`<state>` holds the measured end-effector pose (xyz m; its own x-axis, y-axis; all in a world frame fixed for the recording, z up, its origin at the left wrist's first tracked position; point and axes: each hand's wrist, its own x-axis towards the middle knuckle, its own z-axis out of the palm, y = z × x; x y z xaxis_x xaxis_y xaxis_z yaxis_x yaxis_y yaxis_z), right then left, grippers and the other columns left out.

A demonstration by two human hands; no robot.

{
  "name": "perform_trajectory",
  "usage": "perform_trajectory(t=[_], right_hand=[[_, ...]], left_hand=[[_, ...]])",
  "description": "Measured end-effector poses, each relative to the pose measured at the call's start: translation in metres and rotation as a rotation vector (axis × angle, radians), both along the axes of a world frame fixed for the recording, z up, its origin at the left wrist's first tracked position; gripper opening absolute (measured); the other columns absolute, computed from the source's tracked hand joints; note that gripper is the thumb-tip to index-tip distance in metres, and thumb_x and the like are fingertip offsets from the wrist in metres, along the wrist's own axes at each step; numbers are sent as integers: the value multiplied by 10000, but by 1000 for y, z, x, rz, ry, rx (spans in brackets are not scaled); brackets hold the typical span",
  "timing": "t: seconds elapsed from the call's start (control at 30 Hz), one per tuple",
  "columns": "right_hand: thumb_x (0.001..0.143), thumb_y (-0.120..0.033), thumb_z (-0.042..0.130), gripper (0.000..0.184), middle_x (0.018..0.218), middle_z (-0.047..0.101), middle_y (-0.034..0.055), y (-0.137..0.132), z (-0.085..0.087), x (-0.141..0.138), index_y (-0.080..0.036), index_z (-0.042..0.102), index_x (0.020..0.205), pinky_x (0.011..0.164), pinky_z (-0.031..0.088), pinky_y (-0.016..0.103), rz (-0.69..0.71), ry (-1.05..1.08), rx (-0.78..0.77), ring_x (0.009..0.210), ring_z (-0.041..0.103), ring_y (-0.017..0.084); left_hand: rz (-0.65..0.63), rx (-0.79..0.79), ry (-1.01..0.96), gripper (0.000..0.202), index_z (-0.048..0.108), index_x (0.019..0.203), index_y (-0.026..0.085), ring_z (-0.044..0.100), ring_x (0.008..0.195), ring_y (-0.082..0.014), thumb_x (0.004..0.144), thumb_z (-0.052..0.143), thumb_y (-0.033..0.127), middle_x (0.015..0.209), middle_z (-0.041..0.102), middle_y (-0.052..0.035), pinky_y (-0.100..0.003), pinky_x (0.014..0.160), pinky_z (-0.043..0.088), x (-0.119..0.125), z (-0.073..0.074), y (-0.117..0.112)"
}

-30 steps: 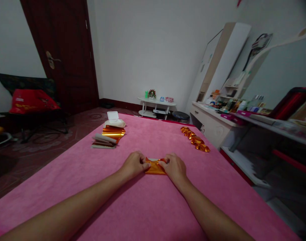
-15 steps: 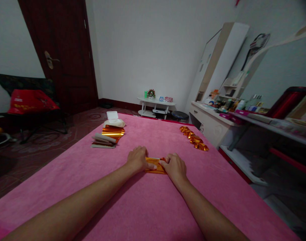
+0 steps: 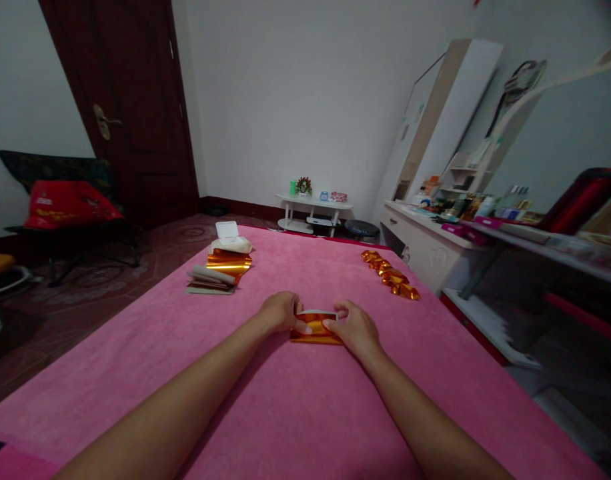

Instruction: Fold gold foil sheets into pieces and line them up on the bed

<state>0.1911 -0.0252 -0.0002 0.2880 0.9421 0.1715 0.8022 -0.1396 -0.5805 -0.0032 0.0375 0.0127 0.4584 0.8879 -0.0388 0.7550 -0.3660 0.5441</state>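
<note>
A gold foil sheet (image 3: pixel 318 337) with a pale edge lies on a broad pink cloth (image 3: pixel 295 407), soft and matte. The person's 2 bare hands grasp it: the left hand (image 3: pixel 283 313) has its left end and the right hand (image 3: pixel 358 330) its right end, thumbs on the shiny face. Beyond the sheet to the left sit a stack of grey-backed papers (image 3: pixel 211 281), a curved piece of gold foil (image 3: pixel 230 265) and a white packet (image 3: pixel 234 245). Beyond it to the right runs a row of crumpled-looking gold pieces (image 3: pixel 390 275).

Farther past the sheet, by a pale wall (image 3: pixel 295 87), stands a low white stand (image 3: pixel 287 213) holding a green cup (image 3: pixel 292 187) and a small red-flowered plant (image 3: pixel 304 185). Far left of the sheet are a dark red door (image 3: pixel 140 120) and a red bag (image 3: pixel 70 203) on a chair (image 3: pixel 85 168); far right, a white dresser (image 3: pixel 425 243) crowded with bottles.
</note>
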Motion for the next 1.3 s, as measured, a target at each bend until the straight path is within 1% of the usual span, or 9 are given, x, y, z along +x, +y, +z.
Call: perform_trajectory(t=[0.17, 0.27, 0.37, 0.47, 0.6, 0.73, 0.87, 1.1, 1.3], right_hand=[[617, -335, 713, 354, 738, 675, -13, 0, -9, 5, -218, 639, 943, 552, 395, 227, 44, 192, 39, 646, 611, 148], [655, -390, 679, 243, 596, 618, -17, 3, -19, 10, -181, 638, 772, 504, 370, 220, 140, 362, 85, 550, 564, 137], [677, -450, 654, 297, 541, 565, -17, 5, -26, 14, -171, 578, 610, 488, 349, 224, 231, 473, 160, 513, 508, 129], [694, -449, 642, 323, 534, 525, -29, 7, -29, 16, -171, 533, 570, 492, 333, 222, 264, 533, 219, 507, 466, 114], [700, -437, 634, 325, 535, 494, -39, 7, -29, 15, -171, 516, 557, 501, 321, 222, 260, 563, 246, 515, 443, 110], [685, -426, 636, 329, 508, 433, -52, 6, -26, 14, -172, 498, 527, 489, 292, 219, 224, 560, 253, 498, 397, 99], [673, -438, 633, 328, 507, 440, -50, 5, -25, 13, -170, 517, 524, 484, 287, 217, 219, 569, 242, 496, 396, 98], [691, -413, 620, 303, 504, 446, -48, 6, -27, 14, -166, 535, 536, 481, 296, 214, 225, 561, 248, 493, 402, 98], [687, -411, 628, 267, 544, 519, -29, 2, -21, 10, -161, 584, 605, 499, 341, 219, 250, 616, 249, 523, 460, 116]], left_hand=[[-35, -23, -363, 500, 595, 799, 164, 508, 598, -112, 401, 838, 347, 707, 605, 32, -195, 520, 335, -1, -21, 2], [-55, -84, -554, 559, 607, 898, 151, 521, 629, -112, 404, 841, 265, 772, 617, 12, -195, 548, 374, -1, -26, 0], [-94, -224, -681, 418, 623, 797, 120, 490, 555, -95, 466, 822, 282, 662, 581, 22, -199, 519, 372, -1, -22, -4], [-129, -343, -788, 337, 637, 691, 101, 489, 518, -96, 541, 794, 359, 595, 573, 11, -213, 514, 377, -2, -13, -9], [-150, -510, -919, 431, 700, 816, 86, 595, 629, -159, 549, 800, 409, 727, 672, -61, -264, 622, 445, -4, -8, -11], [-158, -549, -943, 435, 720, 836, 83, 624, 668, -172, 603, 768, 448, 751, 692, -77, -271, 669, 454, -5, -9, -10], [-153, -558, -929, 425, 724, 828, 89, 634, 689, -185, 638, 738, 469, 757, 698, -81, -277, 685, 455, -6, -10, -10], [-86, -432, -872, 405, 698, 732, 73, 547, 540, -124, 626, 742, 461, 627, 644, -47, -231, 549, 381, -5, -15, -7], [-3, -379, -869, 365, 640, 631, 87, 467, 470, -81, 617, 754, 433, 548, 577, -10, -210, 497, 331, -3, -23, 0]])
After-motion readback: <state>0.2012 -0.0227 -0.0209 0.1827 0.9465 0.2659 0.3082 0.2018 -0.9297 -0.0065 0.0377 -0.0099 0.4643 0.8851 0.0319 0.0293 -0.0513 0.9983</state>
